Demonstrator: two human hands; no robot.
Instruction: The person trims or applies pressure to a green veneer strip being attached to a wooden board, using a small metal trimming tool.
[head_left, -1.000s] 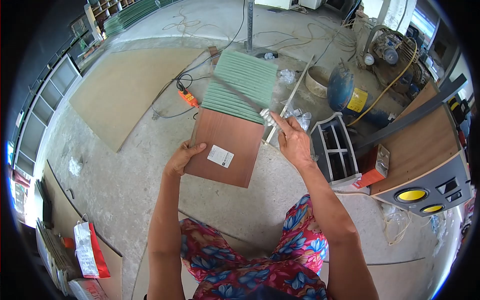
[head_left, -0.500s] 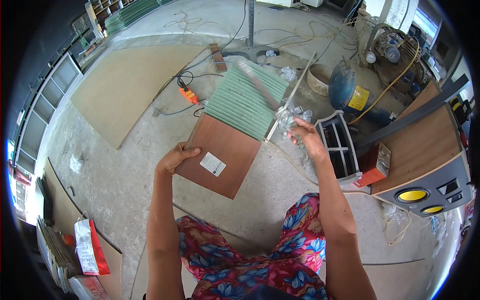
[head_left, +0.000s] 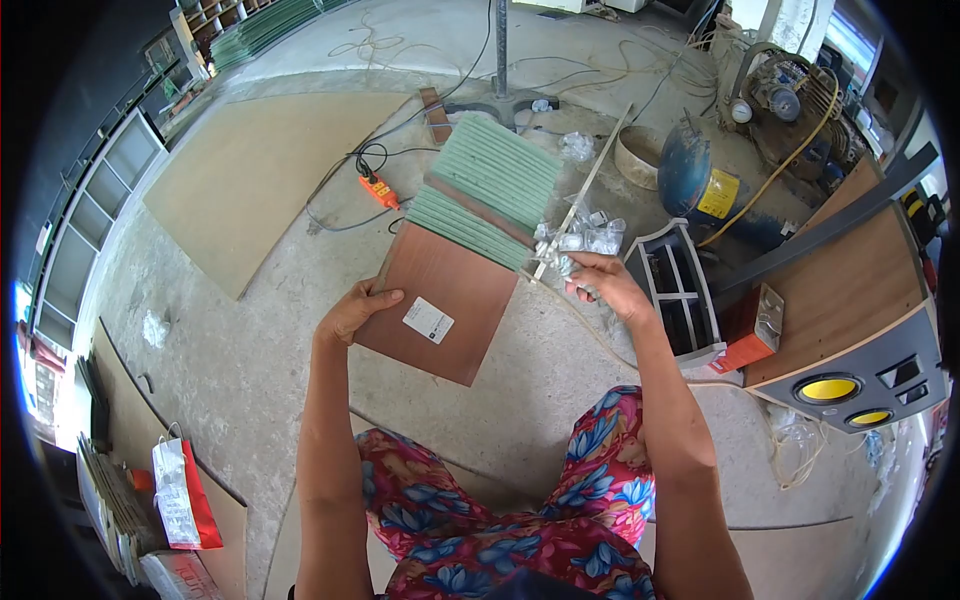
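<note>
A brown board [head_left: 455, 295] with a white label [head_left: 428, 320] is gripped at its left edge by my left hand [head_left: 355, 308], thumb on top. Beyond it, adjoining its far edge, lies a ribbed green sheet [head_left: 505, 165]. Across the green ribs runs a thin brown strip [head_left: 480, 208], whose right end meets a bundle of crumpled clear plastic [head_left: 556, 258]. My right hand [head_left: 597, 280] has its fingers closed on this plastic, to the right of the green sheet.
An orange power strip [head_left: 378, 192] with black cables lies on the floor. To the right are a slatted grey frame [head_left: 676, 290], a red box [head_left: 752, 335], a speaker cabinet [head_left: 850, 330] and a blue tank [head_left: 684, 170]. A large tan board [head_left: 262, 170] lies back left.
The brown strip has swung down and left, from the upper right of the green sheet to lie across its lower part. My right hand has moved slightly left; my left hand barely moved.
</note>
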